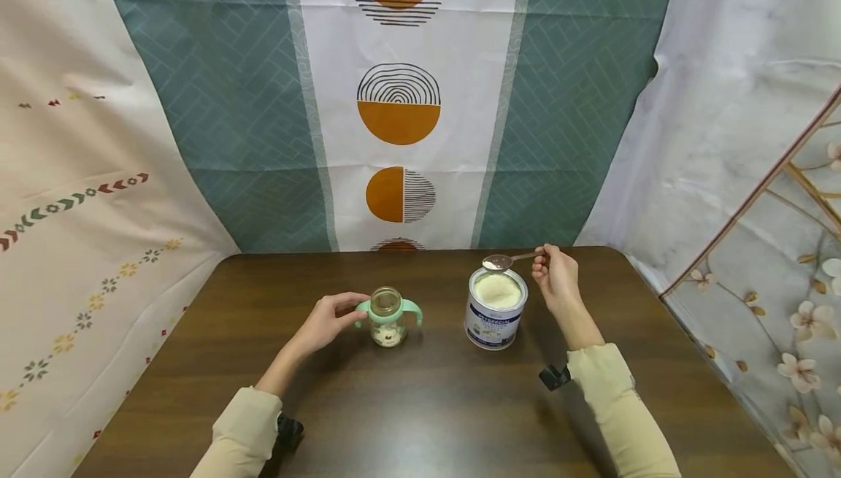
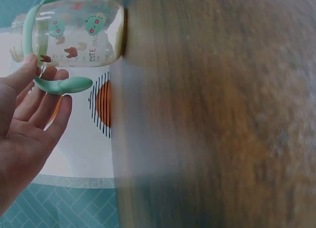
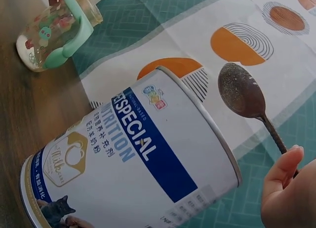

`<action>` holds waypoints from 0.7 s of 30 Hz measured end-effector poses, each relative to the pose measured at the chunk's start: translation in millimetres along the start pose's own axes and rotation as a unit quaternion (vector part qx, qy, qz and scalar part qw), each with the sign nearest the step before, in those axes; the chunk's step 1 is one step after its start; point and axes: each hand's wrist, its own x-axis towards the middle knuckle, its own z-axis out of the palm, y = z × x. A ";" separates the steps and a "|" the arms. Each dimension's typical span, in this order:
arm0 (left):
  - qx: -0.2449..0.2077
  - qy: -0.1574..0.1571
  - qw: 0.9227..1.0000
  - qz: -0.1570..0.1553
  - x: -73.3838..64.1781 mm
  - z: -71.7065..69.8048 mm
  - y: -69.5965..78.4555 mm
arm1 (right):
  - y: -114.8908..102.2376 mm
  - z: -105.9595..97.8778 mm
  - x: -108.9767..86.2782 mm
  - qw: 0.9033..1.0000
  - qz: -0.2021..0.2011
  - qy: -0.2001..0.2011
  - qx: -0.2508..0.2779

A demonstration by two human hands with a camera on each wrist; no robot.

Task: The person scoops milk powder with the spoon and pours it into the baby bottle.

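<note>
Tabletop [image 1: 427,405], one bottle [image 1: 388,330], one can [image 1: 491,325], one spoon [image 1: 497,263]

Before you stands an upright white can [image 1: 491,323], lidless, banded in blue and filled nearly to the rim with pale powder [image 1: 498,291]. Above the can's far rim, you hold a spoon [image 1: 498,263] with white powder in its bowl. Left of the can, a clear bottle [image 1: 388,333] (cartoon-printed, with mint-green handles) stands uncapped, powder at its bottom.
</note>
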 end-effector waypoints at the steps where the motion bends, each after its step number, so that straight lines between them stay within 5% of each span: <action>1: 0.000 0.000 1.000 -0.001 -0.2 0.5 0.1 | 0.4 0.1 0.3 1.000 -0.002 0.001 -0.003; 21: 0.009 0.007 1.000 0.009 -3.7 4.2 1.4 | 4.1 15.0 -10.2 0.999 -0.027 -0.016 -0.025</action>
